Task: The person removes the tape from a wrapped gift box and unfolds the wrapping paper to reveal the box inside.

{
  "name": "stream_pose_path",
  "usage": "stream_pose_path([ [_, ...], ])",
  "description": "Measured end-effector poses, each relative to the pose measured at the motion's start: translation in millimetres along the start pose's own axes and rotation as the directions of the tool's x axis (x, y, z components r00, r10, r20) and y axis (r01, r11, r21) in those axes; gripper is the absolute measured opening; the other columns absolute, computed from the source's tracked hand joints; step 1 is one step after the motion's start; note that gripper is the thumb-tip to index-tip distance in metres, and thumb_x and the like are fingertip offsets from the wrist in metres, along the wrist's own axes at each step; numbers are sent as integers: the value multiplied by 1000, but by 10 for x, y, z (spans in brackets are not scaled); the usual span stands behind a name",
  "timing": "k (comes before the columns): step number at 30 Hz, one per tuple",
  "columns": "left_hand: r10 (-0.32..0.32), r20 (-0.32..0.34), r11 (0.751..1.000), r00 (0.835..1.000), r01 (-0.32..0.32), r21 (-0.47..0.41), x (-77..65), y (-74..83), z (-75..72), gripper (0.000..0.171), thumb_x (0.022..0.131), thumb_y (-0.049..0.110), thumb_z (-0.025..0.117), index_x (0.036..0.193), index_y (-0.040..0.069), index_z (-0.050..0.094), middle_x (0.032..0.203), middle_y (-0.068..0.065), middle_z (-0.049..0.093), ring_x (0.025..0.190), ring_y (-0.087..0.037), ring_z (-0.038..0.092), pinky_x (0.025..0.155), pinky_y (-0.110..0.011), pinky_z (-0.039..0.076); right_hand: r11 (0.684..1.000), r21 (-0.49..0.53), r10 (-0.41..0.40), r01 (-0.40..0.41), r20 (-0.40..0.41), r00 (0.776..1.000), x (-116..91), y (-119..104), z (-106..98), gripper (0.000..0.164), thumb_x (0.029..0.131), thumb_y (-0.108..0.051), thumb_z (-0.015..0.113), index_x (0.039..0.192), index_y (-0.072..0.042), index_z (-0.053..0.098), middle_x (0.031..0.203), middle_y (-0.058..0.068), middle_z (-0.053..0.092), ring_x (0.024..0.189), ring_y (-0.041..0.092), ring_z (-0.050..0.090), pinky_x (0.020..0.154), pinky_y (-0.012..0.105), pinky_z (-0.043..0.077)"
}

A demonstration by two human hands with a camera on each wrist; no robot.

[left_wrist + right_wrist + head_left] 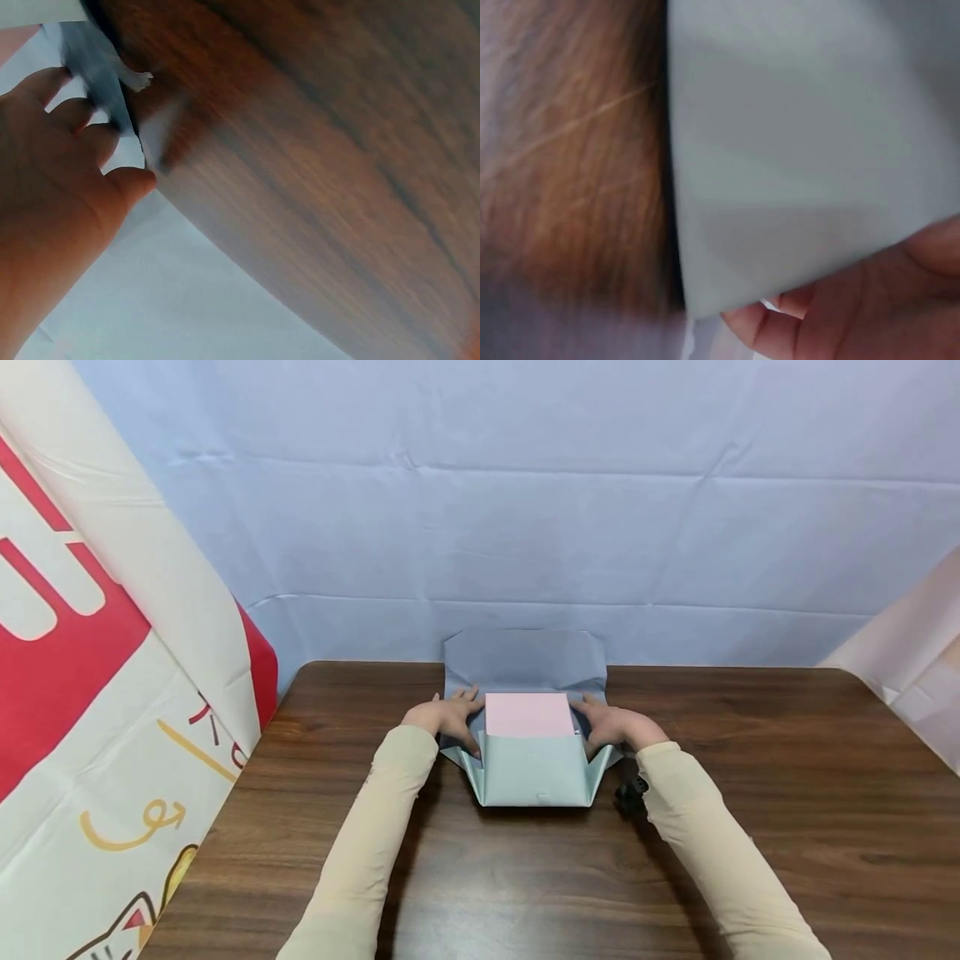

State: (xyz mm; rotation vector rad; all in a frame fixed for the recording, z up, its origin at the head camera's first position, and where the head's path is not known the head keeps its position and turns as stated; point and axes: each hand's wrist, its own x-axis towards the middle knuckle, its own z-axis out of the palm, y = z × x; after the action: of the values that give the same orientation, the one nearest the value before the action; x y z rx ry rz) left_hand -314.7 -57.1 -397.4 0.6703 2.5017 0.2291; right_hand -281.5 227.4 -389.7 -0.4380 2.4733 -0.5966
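Note:
A pale mint folder-like case (534, 772) stands at the far edge of the table, its front panel raised and its sides folded outward. Inside it is a pink rectangular block (528, 714), its lower part hidden behind the front panel. A grey-blue flap (525, 657) spreads out behind. My left hand (448, 718) lies at the left side of the block with fingers spread. On the other side, my right hand (611, 724) has its fingers spread, reaching toward the block's right edge. In the right wrist view the fingers (769, 334) are at the edge of a pale panel (780, 150).
The case sits on a dark brown wooden table (750, 810). A small black object (632, 795) is by the right wrist. Behind the table hangs a pale blue cloth (525, 543), and a printed red and white cloth (112, 693) hangs at the left.

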Motion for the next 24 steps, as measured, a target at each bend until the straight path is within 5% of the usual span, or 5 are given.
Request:
stream_pose_path([
  [6,-11,-56,997,998,15,79,-109,-4,116,97,86,47,66,153,11,5,158,-7,-1,144,-26,-2,112,-53,1,999,8,-45,45,-6,999,-26,78,35,100,76,-11,77,149,6,11,148,36,-8,133,56,3,100,62,29],
  [15,78,-149,978,986,-47,201,-297,24,304,83,91,41,60,151,5,16,157,-11,7,144,-25,5,113,-51,6,996,-28,-92,89,-110,990,-98,165,136,100,75,-30,80,150,1,19,150,35,1,132,59,4,100,69,20],
  [20,175,-225,942,959,-96,321,-448,109,442,73,93,35,59,148,0,25,155,-15,17,143,-27,14,113,-49,13,986,-126,-133,113,-165,977,-148,192,206,89,78,-20,75,147,5,24,147,39,7,133,57,9,103,66,17],
  [24,233,-241,932,942,-146,331,-554,163,535,64,97,29,54,146,-2,29,153,-17,23,141,-28,19,113,-47,16,980,-160,-151,120,-193,970,-191,210,234,78,80,-5,65,147,5,26,148,38,8,133,56,8,103,65,20],
])
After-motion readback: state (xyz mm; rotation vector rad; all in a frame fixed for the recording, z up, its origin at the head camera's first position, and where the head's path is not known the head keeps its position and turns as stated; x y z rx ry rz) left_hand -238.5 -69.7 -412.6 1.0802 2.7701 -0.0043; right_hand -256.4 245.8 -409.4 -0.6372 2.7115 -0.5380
